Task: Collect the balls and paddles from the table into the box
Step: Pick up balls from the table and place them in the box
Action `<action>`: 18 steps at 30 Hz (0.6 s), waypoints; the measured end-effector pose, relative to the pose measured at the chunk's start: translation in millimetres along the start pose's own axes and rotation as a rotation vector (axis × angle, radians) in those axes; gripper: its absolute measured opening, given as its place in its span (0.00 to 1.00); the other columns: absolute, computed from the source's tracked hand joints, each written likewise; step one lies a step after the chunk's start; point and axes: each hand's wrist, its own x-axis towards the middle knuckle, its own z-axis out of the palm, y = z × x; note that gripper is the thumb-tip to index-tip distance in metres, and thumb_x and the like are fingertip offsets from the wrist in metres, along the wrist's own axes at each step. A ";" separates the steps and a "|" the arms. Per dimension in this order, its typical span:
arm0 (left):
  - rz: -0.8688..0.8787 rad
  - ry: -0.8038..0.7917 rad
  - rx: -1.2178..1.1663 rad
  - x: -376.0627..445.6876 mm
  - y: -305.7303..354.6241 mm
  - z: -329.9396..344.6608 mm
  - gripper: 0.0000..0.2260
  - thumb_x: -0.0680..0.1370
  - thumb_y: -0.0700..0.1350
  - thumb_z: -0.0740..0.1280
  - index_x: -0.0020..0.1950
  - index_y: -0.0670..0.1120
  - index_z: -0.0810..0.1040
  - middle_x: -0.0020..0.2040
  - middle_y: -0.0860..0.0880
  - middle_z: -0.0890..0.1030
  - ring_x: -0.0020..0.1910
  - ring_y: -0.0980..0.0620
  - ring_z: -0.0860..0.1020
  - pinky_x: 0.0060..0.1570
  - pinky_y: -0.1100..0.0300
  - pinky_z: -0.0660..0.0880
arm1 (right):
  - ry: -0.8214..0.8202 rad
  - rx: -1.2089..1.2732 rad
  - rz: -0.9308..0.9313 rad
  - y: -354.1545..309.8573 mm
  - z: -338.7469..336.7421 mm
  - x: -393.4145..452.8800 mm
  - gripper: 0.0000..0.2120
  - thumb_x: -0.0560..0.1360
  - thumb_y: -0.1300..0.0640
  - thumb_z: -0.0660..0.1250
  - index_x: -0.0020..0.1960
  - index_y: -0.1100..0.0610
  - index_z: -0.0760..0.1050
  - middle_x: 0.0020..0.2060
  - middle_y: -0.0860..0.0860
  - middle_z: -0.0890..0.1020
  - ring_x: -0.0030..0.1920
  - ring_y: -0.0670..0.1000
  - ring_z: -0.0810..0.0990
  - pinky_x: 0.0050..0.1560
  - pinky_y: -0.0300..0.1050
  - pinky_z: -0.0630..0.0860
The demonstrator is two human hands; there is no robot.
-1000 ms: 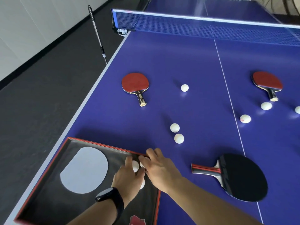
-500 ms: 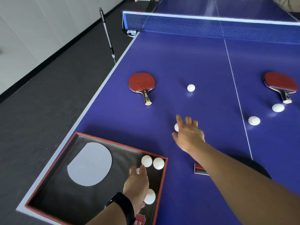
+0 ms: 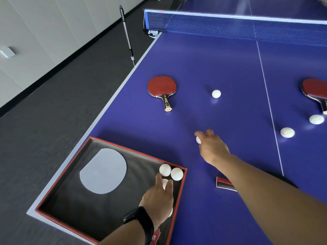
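Observation:
A black box with a red rim sits at the near left corner of the blue table. Two white balls lie in its far right corner. My left hand rests inside the box, fingers spread over another ball. My right hand reaches out over the table and curls around a white ball. A red paddle and a loose ball lie further out. My right forearm hides most of a black paddle; only its handle shows.
At the right edge lie a second red paddle and two balls. The net spans the far end. A thin pole stands beside the table's left edge, above dark floor.
Both hands were together in the box's corner, leaving balls there. My right hand then reached out onto the table and closed over a ball. My left hand stayed in the box.

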 end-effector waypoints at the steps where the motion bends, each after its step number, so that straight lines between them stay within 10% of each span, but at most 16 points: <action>1: 0.010 0.000 0.010 -0.4 0.2 2.3 0.22 0.81 0.37 0.50 0.76 0.44 0.57 0.78 0.34 0.49 0.57 0.37 0.78 0.56 0.50 0.73 | 0.020 0.028 -0.015 -1.6 -4.4 -2.0 0.23 0.78 0.63 0.61 0.70 0.49 0.65 0.60 0.55 0.70 0.53 0.59 0.75 0.39 0.48 0.72; 10: 0.177 0.035 0.023 -4.4 -21.9 -4.2 0.27 0.80 0.32 0.55 0.78 0.38 0.50 0.73 0.36 0.64 0.64 0.38 0.73 0.62 0.47 0.72 | 0.053 0.150 -0.478 -56.8 -53.4 -47.8 0.20 0.80 0.60 0.60 0.70 0.48 0.66 0.60 0.52 0.72 0.50 0.57 0.76 0.42 0.51 0.77; 18: -0.208 0.256 -0.642 2.9 -100.6 -15.2 0.14 0.80 0.43 0.56 0.65 0.45 0.71 0.54 0.43 0.78 0.50 0.41 0.78 0.52 0.48 0.77 | -0.021 -0.052 -1.011 -106.5 -27.5 -113.6 0.26 0.73 0.67 0.63 0.67 0.47 0.69 0.57 0.51 0.72 0.53 0.55 0.72 0.34 0.51 0.76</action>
